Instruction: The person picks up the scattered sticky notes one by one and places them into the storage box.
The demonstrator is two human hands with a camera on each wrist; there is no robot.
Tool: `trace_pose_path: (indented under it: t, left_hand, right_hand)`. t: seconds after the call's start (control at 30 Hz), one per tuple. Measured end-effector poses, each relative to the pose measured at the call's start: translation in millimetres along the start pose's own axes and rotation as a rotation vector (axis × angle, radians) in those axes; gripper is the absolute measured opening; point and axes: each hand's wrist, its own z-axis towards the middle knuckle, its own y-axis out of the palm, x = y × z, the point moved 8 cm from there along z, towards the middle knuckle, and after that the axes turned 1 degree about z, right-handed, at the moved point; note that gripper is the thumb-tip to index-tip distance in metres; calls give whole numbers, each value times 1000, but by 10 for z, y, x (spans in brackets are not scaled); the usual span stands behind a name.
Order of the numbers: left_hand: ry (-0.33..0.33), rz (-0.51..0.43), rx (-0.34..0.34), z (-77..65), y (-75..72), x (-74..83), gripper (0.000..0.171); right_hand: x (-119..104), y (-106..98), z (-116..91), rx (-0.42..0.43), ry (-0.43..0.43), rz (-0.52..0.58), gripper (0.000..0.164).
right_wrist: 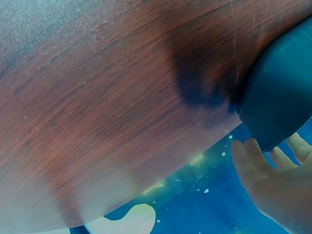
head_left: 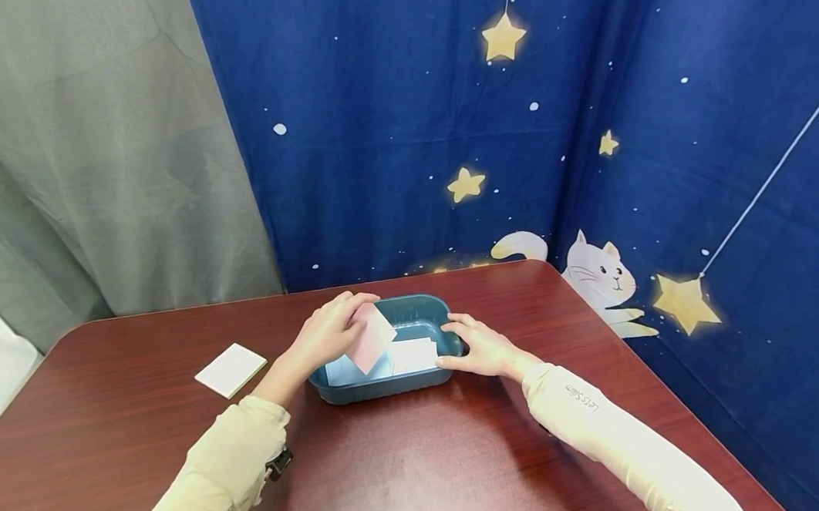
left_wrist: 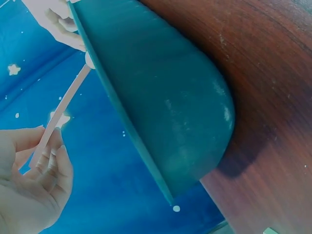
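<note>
My left hand (head_left: 328,331) pinches a pink note pad (head_left: 372,339) over the left part of a dark teal plastic basin (head_left: 388,385). Seen edge-on in the left wrist view, the pad (left_wrist: 62,109) sits tilted between thumb and fingertips. Inside the basin lie a light blue pad (head_left: 343,372) and white pads (head_left: 416,354), partly hidden behind the pink one. My right hand (head_left: 484,348) rests at the basin's right end, thumb and fingertips over the rim. The right wrist view has its fingers (right_wrist: 254,156) spread along that rim.
Left of the basin, a square white note pad (head_left: 231,370) lies on the reddish-brown wooden table (head_left: 407,472). Behind the table hang a grey curtain (head_left: 112,147) and a blue star-patterned curtain (head_left: 375,134). The table's right edge runs beside my right forearm.
</note>
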Motion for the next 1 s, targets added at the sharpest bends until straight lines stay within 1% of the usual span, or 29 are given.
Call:
trace_pose_path:
  t: [0.23, 0.57, 0.73, 0.8, 1.0]
  left_hand:
    - [-3, -6, -5, 11, 76, -32, 35]
    - [-19, 17, -3, 38, 154, -109, 34]
    - [26, 13, 33, 22, 159, -115, 32]
    - [33, 10, 31, 18, 179, -135, 32]
    - [-30, -4, -30, 21, 286, -275, 32]
  right_hand:
    - [-10, -7, -7, -1, 0, 2, 72]
    - [-6, -9, -1, -5, 10, 2, 72]
    - [-17, -12, -3, 6, -1, -4, 72]
    - [-19, -9, 0, 10, -5, -3, 72]
    - [-27, 0, -8, 0, -1, -1, 72]
